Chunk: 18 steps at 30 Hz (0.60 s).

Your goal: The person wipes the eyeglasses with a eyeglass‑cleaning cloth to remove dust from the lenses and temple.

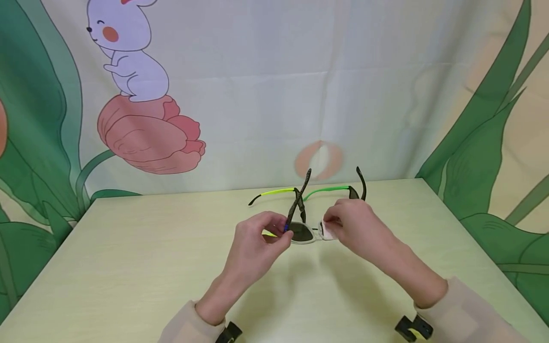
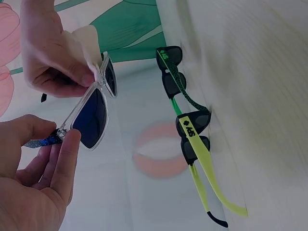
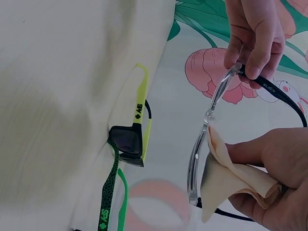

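A pair of sunglasses with a clear frame and dark lenses (image 1: pixel 302 232) is held up over the table. My left hand (image 1: pixel 259 245) pinches it at one hinge, where the dark temple meets the frame, as the left wrist view shows. My right hand (image 1: pixel 358 226) grips a pale cloth (image 3: pixel 240 180) folded over the other lens. The cloth touches the back of that lens and partly hides it. Both dark temples of the clear sunglasses (image 3: pixel 195 163) stand unfolded, pointing away from me.
Behind the hands, sunglasses with yellow temples (image 2: pixel 204 161) and sunglasses with green and black temples (image 2: pixel 173 77) rest on the pale table (image 1: pixel 128 267), close together near its back edge. A printed curtain (image 1: pixel 257 95) hangs behind the table.
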Motion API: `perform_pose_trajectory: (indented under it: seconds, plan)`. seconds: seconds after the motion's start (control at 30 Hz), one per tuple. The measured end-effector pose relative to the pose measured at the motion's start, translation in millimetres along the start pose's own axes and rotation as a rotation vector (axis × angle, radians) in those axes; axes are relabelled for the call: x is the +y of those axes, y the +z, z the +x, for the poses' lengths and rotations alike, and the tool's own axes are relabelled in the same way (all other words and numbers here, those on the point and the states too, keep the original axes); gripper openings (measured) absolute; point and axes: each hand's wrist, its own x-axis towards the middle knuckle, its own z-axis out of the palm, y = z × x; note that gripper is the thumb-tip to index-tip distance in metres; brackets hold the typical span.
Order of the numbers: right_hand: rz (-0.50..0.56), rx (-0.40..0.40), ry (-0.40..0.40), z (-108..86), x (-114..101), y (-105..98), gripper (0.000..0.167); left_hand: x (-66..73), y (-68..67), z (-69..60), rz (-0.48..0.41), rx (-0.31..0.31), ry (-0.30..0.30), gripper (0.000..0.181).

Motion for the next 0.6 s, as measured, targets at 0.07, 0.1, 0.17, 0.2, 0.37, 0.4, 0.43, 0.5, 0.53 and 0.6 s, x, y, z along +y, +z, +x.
perform_pose_trajectory:
  seconds: [0.07, 0.1, 0.17, 0.2, 0.37, 0.4, 0.43, 0.5, 0.53, 0.6]
  plan:
    - [0.008, -0.032, -0.017, -0.3, 1, 0, 0.007, 0.0, 0.0, 0.2, 0.002, 0.001, 0.002, 0.015]
    - [0.009, -0.045, -0.023, -0.2, 2, 1, 0.008, -0.1, 0.1, 0.3, 0.003, -0.001, 0.005, 0.015]
    - [0.011, -0.062, -0.029, -0.1, 3, 3, 0.009, -0.4, 0.2, 0.3, 0.003, -0.007, 0.011, 0.015]
    - [0.012, -0.066, -0.035, 0.2, 4, 4, 0.009, -0.6, 0.2, 0.3, 0.003, -0.009, 0.016, 0.015]
    - [-0.001, -0.069, -0.051, 1.0, 6, 8, 0.009, -1.3, -0.3, -0.1, 0.006, -0.015, 0.033, 0.016]
    - [-0.005, -0.068, -0.055, 1.3, 6, 8, 0.009, -1.4, -0.4, -0.3, 0.007, -0.015, 0.035, 0.017]
    - [-0.010, -0.068, -0.057, 1.5, 5, 9, 0.009, -1.5, -0.5, -0.4, 0.008, -0.016, 0.037, 0.017]
    - [-0.023, -0.071, -0.055, 1.8, 5, 10, 0.009, -1.8, -0.6, -0.8, 0.011, -0.019, 0.040, 0.016]
    - [-0.033, -0.072, -0.051, 1.9, 5, 10, 0.010, -1.8, -0.6, -1.0, 0.011, -0.021, 0.040, 0.016]
    - [-0.057, -0.079, -0.037, 1.7, 4, 12, 0.011, -1.8, -0.6, -1.2, 0.013, -0.027, 0.039, 0.015]
